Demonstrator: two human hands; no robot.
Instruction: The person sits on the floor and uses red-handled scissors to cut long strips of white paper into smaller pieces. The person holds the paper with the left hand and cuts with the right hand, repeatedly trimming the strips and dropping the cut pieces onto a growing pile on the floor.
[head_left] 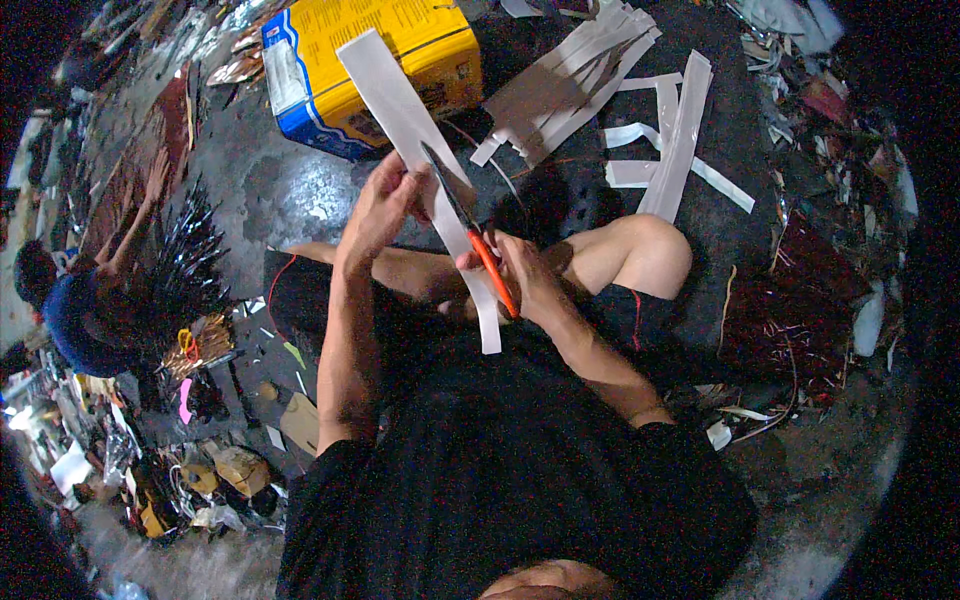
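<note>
Scissors (491,272), one pair, sit clasped in the right hand (528,278) I watch from afar; the left hand (378,215) pinches one pale strip (382,85) over the crossed legs (640,255). I judge it light, bendy, best held by its edges. Beyond: one yellow-blue box (425,50) and loose strips (570,85) (too overlapped to count).

Your scissors (488,270): orange-handled
Your long strip (388,92): plain white
Box before you (405,35): yellow and blue
Your shirt (490,470): plain black
Your shorts (312,312): black, red-trimmed
</note>
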